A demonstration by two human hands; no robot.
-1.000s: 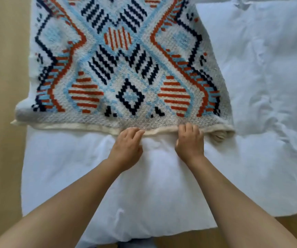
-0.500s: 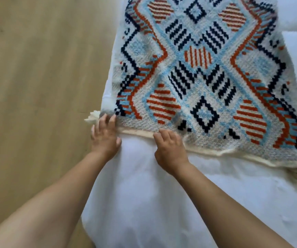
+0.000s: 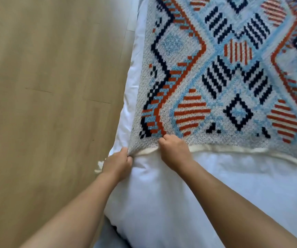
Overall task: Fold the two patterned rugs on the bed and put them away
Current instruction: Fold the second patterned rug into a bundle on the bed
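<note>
Fingers have curled: left hand [image 3: 118,162] pinches the patterned rug [image 3: 215,77] at its near-left corner, right hand [image 3: 175,151] grips its hem

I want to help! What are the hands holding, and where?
The patterned rug: left hand pinches its near left corner, right hand grips its near edge.

Rug [image 3: 215,72]: grey w/ navy, orange, lt-blue diamonds & stripes, cream hem. Bedding [image 3: 188,194] white. Floor [image 3: 45,86] tan wood.
</note>
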